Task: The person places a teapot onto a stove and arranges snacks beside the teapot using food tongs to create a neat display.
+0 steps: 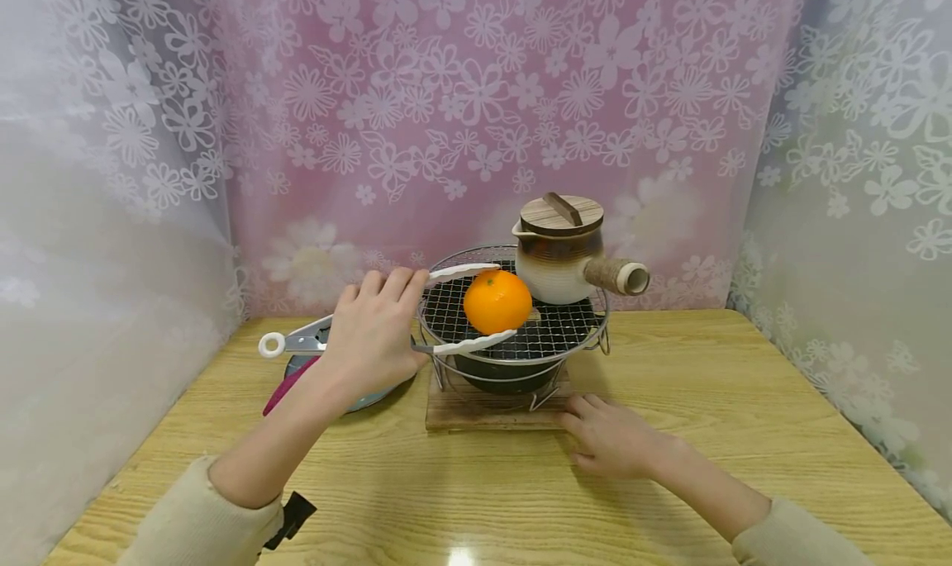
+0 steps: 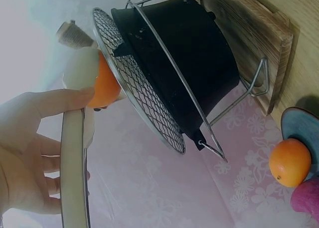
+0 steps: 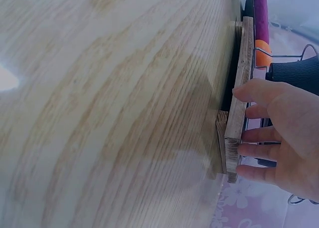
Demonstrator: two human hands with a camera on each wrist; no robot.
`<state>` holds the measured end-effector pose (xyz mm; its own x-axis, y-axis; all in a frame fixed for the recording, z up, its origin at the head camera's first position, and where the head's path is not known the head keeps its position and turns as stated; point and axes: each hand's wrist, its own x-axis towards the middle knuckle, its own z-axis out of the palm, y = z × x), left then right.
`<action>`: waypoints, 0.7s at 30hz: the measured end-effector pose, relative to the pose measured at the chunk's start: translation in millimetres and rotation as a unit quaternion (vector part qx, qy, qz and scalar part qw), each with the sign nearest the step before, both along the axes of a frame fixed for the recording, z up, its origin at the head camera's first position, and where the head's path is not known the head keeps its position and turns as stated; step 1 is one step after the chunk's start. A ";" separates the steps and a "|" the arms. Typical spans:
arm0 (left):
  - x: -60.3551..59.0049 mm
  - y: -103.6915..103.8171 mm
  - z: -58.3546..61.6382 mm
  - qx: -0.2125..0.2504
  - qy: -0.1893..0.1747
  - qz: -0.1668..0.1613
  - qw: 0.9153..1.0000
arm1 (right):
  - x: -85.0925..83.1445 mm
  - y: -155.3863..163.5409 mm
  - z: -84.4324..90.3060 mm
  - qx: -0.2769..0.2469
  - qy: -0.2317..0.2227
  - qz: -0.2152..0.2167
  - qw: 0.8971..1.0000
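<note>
In the head view my left hand [image 1: 375, 322] grips white-tipped metal tongs [image 1: 297, 344], thumb on one arm and fingers over the other. The tong tips stand on either side of an orange [image 1: 497, 302] on the wire grill rack [image 1: 446, 306]; I cannot tell whether both tips touch it. My right hand [image 1: 613, 435] rests on the near right corner of the wooden board [image 1: 483, 417] under the stove, its fingers fairly straight against the edge in the right wrist view. Below the rack sits the black stove bowl [image 2: 184, 53] in a wire stand.
On the rack's right side stands a ceramic teapot [image 1: 558, 264] with a wooden lid and a side handle pointing right. Left of the stove, a blue-grey plate [image 2: 299, 120] holds another orange [image 2: 289, 163] and a magenta item [image 2: 306, 195]. Flowered curtains [image 1: 483, 120] enclose the table.
</note>
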<state>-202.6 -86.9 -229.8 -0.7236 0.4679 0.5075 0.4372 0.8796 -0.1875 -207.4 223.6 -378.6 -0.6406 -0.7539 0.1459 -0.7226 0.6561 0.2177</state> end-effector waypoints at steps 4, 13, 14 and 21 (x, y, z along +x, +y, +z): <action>0.7 5.1 0.6 -0.003 0.000 -0.004 1.000 | 0.0 0.5 -0.5 -0.001 -0.004 0.001 1.000; 0.8 16.0 2.8 -0.013 -0.004 -0.006 1.000 | -0.2 0.0 -0.6 -0.002 -0.003 0.000 1.000; 1.0 16.8 3.1 -0.015 -0.004 -0.007 1.000 | -0.2 -0.1 -0.5 -0.002 -0.005 -0.001 1.000; 0.7 23.2 5.3 -0.016 -0.006 -0.008 1.000 | -0.5 -0.5 -0.1 -0.008 -0.016 -0.008 1.000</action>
<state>-201.9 -63.7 -224.4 -0.7222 0.4958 0.4824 0.4537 0.8659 -0.2106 -207.9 223.1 -378.8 -0.6567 -0.7415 0.1378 -0.7185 0.6706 0.1844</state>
